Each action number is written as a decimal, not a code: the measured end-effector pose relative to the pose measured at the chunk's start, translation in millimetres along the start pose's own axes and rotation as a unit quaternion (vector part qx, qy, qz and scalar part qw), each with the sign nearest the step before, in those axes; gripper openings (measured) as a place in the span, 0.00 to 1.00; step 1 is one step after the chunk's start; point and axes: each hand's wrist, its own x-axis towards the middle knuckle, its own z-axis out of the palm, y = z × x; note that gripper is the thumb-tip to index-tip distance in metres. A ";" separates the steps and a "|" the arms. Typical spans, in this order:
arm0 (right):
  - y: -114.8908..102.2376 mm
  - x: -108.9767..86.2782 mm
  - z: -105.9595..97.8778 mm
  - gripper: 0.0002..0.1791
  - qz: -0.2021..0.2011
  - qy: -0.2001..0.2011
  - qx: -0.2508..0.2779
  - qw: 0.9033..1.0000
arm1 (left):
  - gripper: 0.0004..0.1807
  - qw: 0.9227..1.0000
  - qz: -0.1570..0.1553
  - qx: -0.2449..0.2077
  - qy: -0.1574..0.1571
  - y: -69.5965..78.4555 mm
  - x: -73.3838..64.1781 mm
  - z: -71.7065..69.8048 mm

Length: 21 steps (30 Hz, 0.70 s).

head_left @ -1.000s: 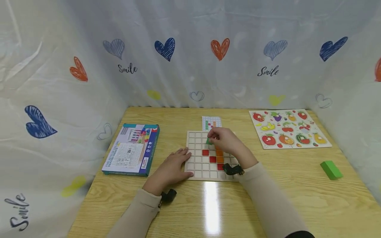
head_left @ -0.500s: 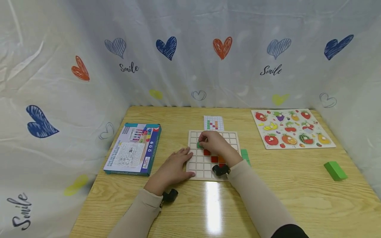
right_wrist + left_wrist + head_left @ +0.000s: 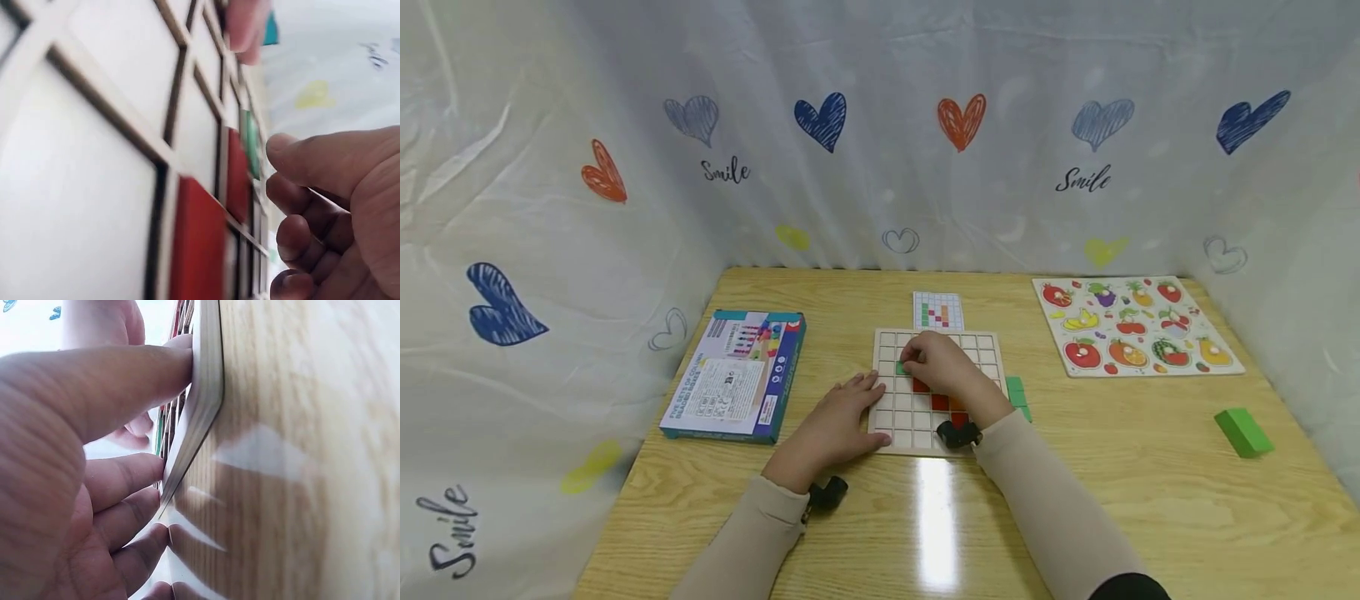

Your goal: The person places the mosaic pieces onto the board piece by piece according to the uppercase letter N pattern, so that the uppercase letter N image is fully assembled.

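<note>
A pale wooden grid board lies in front of me. My left hand rests at its left edge, fingers spread. In the left wrist view the thumb touches the board's rim. Over the grid, my right hand has its fingertips at a green tile. In the right wrist view that tile sits in a cell, with the thumb and loosely curled fingers just beside it and nothing visible between them. Red tiles form a diagonal; the right hand and wrist hide part of the grid.
Behind the board lies a pattern card. Green tiles lie by its right edge. A boxed toy set is at the left. A fruit puzzle and a green block are at the right. A curtain hangs behind the table.
My right hand has moved left across the grid with the green tile, which now sits in a cell left of where it was. My left hand has stayed at the board's edge.
</note>
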 end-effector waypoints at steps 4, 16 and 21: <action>7.3 -22.4 -14.1 0.07 0.008 0.041 0.019 0.999 | 0.47 1.000 -0.005 0.004 -0.006 1.9 1.3 0.4; 73.5 -99.0 -68.8 0.13 0.070 0.114 0.023 0.991 | 0.47 1.000 -0.015 0.001 -0.006 1.4 1.7 1.1; 101.4 -120.9 -74.9 0.20 0.070 0.041 0.014 0.997 | 0.47 1.000 -0.015 0.001 -0.008 1.1 2.2 2.4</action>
